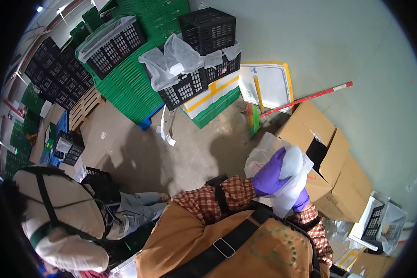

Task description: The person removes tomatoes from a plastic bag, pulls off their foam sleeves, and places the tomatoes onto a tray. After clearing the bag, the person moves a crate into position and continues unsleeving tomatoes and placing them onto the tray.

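Concrete floor [190, 153], dusty and stained, warehouse corner. Stacked green crates [129, 88] and black crates [208, 32] stand against the pale wall, several lined with loose plastic film. White lid with yellow edging [271, 83] leans on the wall; a red-and-white pole [310, 98] lies slanted above open cardboard boxes [329, 153].

Person wears a brown apron over checked sleeves, purple gloves on both hands. Both hands are raised in front of the chest, meeting at a bundle of white plastic bag [289, 173].

Left hand [269, 173]: fingers curled over the top of the bundle, clamped on the film. Right hand [301, 201]: mostly hidden under the bundle, only a strip of glove showing; seems to support it from below, but whether its fingers are closed cannot be told.

Bag sits held in the air, clear of the floor, just in front of the cardboard boxes.

Handling judgement: thin film, very light, soft, no shape of its own, slippery against gloves. Tears if pulled hard at one spot. Best taken by a gathered fold or the mouth edge, with a bunched grip rather than fingertips.

Another person [60, 217] crouches at lower left, in a beige top with dark straps, beside a black crate.
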The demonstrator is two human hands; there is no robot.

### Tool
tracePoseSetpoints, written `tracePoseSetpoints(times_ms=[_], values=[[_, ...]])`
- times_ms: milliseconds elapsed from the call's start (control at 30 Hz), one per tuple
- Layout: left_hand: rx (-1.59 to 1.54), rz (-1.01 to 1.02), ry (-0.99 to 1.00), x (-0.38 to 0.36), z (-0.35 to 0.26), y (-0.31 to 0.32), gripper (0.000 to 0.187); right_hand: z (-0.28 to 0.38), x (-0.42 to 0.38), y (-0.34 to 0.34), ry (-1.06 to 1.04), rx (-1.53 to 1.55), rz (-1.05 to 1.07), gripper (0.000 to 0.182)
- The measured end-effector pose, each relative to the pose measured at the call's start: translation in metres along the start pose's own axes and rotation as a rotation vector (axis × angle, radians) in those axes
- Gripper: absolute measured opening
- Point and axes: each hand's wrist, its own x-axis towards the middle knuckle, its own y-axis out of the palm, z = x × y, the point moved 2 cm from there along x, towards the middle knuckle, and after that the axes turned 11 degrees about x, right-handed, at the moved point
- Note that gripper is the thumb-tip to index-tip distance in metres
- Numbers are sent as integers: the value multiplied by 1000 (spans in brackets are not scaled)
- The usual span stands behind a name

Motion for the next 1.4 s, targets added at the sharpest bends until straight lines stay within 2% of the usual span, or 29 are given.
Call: tracePoseSetpoints(times_ms=[33, 133, 167, 200, 267, 333, 400, 433, 467, 500, 533, 600, 667, 700, 733, 800, 833, 867, 900, 933, 1000, 1067, 1100, 1133, 1167, 1233, 1300, 1333, 1400], values=[[9, -4, 1, -8, 8, -1, 52, 1, -1, 3, 22, 140, 58, 43], [243, 575, 304, -23, 12, -20, 71, -4, 0, 8, 83, 562, 220, 44], [95, 401, 144, -25, -9, -27, 58, -5, -3, 10, 110, 710, 274, 44], [103, 416, 131, -28, -9, -34, 58, -5, -9, 16, 142, 864, 331, 44], [73, 554, -183, -24, -1, -48, 56, 1, -16, 29, 200, 1172, 457, 45], [41, 598, -210, -28, 16, -55, 61, 18, -14, 39, 227, 1345, 512, 45], [-377, 315, -350, -44, 69, -59, 55, 41, -8, 27, 673, 1915, 245, 49], [93, 297, -192, -25, 61, -82, 47, 54, 0, 10, 653, 1646, 276, 50], [559, 262, -20, 2, 50, -113, 40, 53, 4, 3, 551, 1698, 218, 52], [-60, 24, -410, 17, 57, -135, 42, 45, 2, 1, 642, 1671, 113, 52], [562, 42, -151, 37, 77, -169, 45, 33, -4, 1, 728, 1640, 8, 52], [749, -288, -112, 67, 134, -239, 50, 4, -19, 4, 863, 1508, -216, 48], [528, -621, -75, 116, 165, -320, 31, -26, -48, 18, 988, 1383, -466, 42], [374, -757, -223, 139, 192, -361, 39, -34, -62, 31, 1006, 1373, -468, 42], [502, -837, -39, 168, 175, -392, 38, -44, -74, 44, 1090, 1288, -565, 40], [517, -1051, -19, 215, 202, -465, 42, -41, -69, 57, 1186, 1199, -684, 39], [618, -1253, -330, 235, 230, -501, 46, -30, -60, 60, 1181, 1103, -527, 38], [811, -1060, -234, 250, 237, -518, 55, -16, -54, 63, 1183, 1004, -367, 38], [1196, -1008, -333, 256, 300, -559, 57, -5, -40, 63, 1117, 974, -264, 37], [1188, -971, -341, 253, 314, -577, 57, -4, -41, 72, 1085, 939, -196, 38], [1600, -166, -461, 269, 329, -577, 39, 7, -31, 82, 1099, 911, -152, 39], [1604, -164, -1029, 277, 289, -517, 31, 13, -35, 94, 1099, 956, -221, 34], [1916, 227, -835, 281, 323, -516, 33, 18, -39, 100, 1091, 1027, -286, 34], [1856, 220, -580, 261, 451, -571, 30, 20, -48, 107, 1089, 1025, -306, 32], [2246, 736, -136, 253, 510, -590, 26, 27, -52, 112, 1167, 933, -300, 31], [1380, -352, -114, 244, 461, -520, 42, 21, -79, 131, 1156, 822, -297, 32], [1212, -305, -43, 254, 404, -454, 47, 39, -65, 116, 1211, 690, -251, 35], [1143, -224, 10, 259, 331, -403, 47, 41, -68, 117, 1162, 619, -270, 36], [713, -89, 136, 269, 328, -356, 53, 49, -71, 115, 1270, 715, -358, 35]])
